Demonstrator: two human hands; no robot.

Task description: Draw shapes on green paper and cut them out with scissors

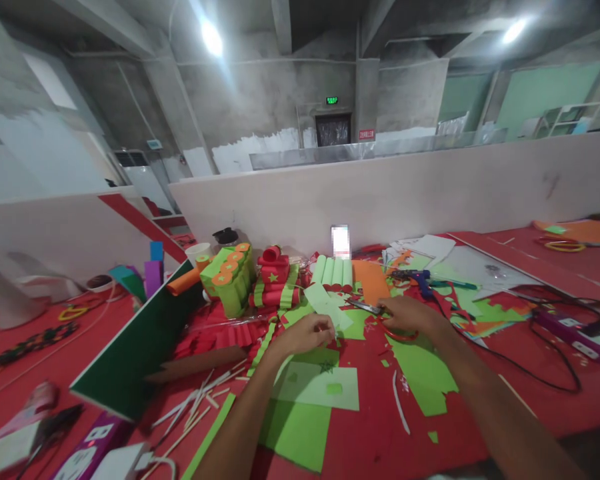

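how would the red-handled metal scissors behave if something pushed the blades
The red-handled metal scissors would probably feel rigid, since the blades look metallic. Held by the right hand near the handles, they might pivot there rather than slide away.

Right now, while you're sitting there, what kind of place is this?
Probably a craft workroom. The right hand holds scissors, cut green paper lies on the red table, and the patchy grey wall at the back looks unfinished.
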